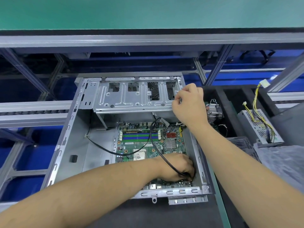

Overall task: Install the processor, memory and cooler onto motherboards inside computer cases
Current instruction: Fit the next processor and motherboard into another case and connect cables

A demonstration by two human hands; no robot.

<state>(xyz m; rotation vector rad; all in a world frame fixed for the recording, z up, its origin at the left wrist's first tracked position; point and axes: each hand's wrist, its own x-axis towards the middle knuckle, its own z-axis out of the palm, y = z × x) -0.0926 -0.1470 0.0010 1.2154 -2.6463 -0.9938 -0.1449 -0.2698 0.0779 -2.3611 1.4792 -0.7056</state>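
An open grey computer case [70, 145] lies on the bench with a green motherboard [143, 145] inside. The board carries blue and green memory slots [139, 136] and a processor [139, 155] in its socket. My left hand [178, 167] is low in the case at the board's near right corner, fingers pinching the end of a black cable [153, 137]. My right hand [187, 102] grips the right end of the raised metal drive cage [131, 97]. A finned cooler [213, 111] sits outside the case, in a black foam tray to the right.
A power supply [259, 125] with yellow and black wires stands at the far right beside the black foam tray [227, 102]. Grey padded wrap [283, 162] lies near it. Aluminium conveyor rails [32, 107] cross behind the case; a second black cable [102, 147] runs over the case floor.
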